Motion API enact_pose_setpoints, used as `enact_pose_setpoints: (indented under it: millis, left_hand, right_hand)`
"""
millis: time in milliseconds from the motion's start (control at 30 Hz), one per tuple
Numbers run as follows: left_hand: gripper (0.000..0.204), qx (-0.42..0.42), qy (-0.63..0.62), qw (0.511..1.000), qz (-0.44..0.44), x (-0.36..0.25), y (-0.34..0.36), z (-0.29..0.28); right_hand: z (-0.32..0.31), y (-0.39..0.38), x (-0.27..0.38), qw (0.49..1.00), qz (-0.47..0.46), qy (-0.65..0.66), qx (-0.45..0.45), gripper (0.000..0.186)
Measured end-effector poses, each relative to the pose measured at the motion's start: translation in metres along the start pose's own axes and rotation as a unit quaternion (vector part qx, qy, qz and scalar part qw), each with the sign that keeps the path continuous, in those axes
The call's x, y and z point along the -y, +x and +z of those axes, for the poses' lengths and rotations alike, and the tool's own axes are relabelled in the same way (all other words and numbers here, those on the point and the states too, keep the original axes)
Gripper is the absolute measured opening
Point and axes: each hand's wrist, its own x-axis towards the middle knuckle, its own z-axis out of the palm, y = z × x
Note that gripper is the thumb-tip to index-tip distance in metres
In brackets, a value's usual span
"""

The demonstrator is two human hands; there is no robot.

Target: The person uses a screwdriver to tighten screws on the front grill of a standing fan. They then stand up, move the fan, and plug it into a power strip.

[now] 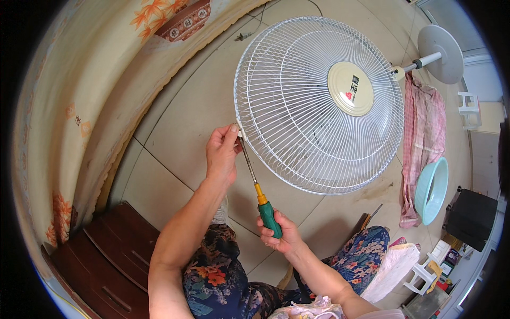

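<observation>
A large floor fan lies on its side in front of me, its round white wire guard (308, 138) facing up, with a cream centre cap (350, 89). My left hand (223, 151) pinches a small pale clip (240, 133) on the near-left rim of the guard. In my right hand (282, 234) is a screwdriver (270, 219) with a green and yellow handle, gripped by its handle. Its long metal shaft slants up and left, and the tip meets the rim right by my left fingers. Those fingers partly hide the tip and the clip.
The fan's pole ends in a round base (440, 54) at the upper right. A pink checked cloth (422, 133) and a light-blue basin (432, 190) lie right of the guard. A patterned tablecloth (90, 106) hangs at left above a brown stool (111, 260). A plug (243, 36) rests on the tiles.
</observation>
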Motion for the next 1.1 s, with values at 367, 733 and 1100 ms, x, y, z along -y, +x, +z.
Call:
enact_pose_setpoints:
  millis: [367, 733, 1100]
  left_hand:
    - [0.017, 0.0, -0.019, 1.0, 0.005, -0.002, -0.005, 0.004]
    - [0.016, -0.012, -0.016, 1.0, 0.007, 0.004, 0.0, -0.002]
    - [0.017, 0.004, -0.005, 1.0, 0.016, 0.003, -0.001, 0.0]
  right_hand:
    - [0.007, -0.001, -0.003, 0.821, -0.236, -0.494, -0.163, 0.035]
    - [0.016, 0.0, -0.004, 0.812, -0.245, -0.498, -0.182, 0.032]
    - [0.004, -0.003, 0.007, 0.999, -0.013, -0.043, -0.011, 0.031]
